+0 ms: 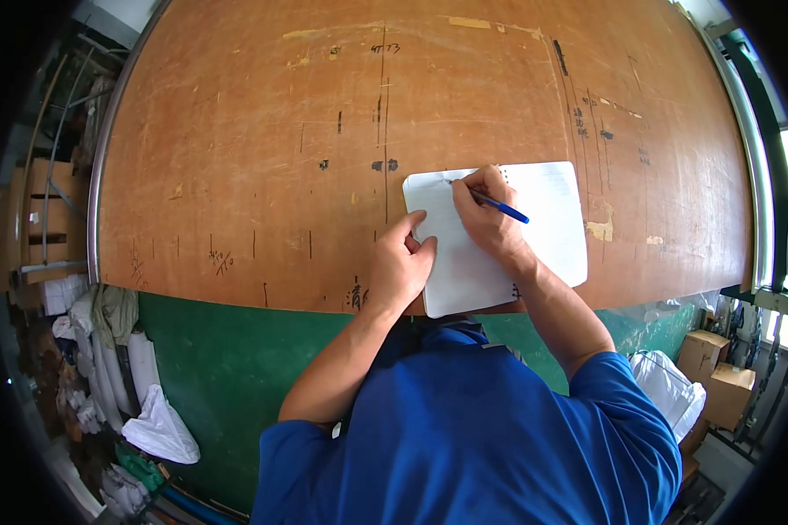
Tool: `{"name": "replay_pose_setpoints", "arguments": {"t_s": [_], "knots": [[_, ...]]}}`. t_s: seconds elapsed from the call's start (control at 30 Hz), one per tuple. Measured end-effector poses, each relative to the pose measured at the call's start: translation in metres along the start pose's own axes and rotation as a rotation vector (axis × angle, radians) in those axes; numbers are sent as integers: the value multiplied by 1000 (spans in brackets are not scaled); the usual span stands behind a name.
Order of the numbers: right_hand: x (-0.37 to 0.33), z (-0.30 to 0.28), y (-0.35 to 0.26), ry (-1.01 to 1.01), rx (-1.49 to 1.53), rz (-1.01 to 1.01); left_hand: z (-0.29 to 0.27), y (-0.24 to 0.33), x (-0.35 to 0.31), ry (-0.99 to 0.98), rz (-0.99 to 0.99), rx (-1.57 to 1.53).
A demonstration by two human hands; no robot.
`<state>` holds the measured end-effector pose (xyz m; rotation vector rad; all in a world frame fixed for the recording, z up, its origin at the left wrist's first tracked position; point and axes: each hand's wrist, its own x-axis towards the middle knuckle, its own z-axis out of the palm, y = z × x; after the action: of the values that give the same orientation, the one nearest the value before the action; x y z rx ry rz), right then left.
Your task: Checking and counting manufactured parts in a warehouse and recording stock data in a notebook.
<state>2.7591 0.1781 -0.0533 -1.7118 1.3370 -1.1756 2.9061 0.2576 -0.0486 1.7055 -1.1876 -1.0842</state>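
An open notebook (552, 219) with white, lined pages and a binding down its middle lies near the front edge of the table. In my right hand (492, 214) is a pen (514, 213) with a blue cap end; its tip meets the upper part of the left page. The fingers are closed round the pen, and the hand rests on the paper. My left hand (403, 267) grips the notebook's left edge, with thumb and forefinger curled at the border of the page. Its other fingers are partly hidden.
The wide brown table (236, 122) bears pen marks, scratches and tape scraps. A metal rail (105, 149) runs along its left side. On the green floor (228, 367) stand a white bag (160, 429) at left, and another white bag (670, 389) beside cardboard boxes (728, 394) at right.
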Motion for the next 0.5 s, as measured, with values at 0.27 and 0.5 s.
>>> {"name": "replay_pose_setpoints", "arguments": {"t_s": [0.27, 0.5], "knots": [[2, -1, -1, 21, -7, -9, 1, 2, 0, -5, -13, -32], [2, -3, -4, -25, -25, 28, 0, 2, 0, -15, -15, -24]]}}
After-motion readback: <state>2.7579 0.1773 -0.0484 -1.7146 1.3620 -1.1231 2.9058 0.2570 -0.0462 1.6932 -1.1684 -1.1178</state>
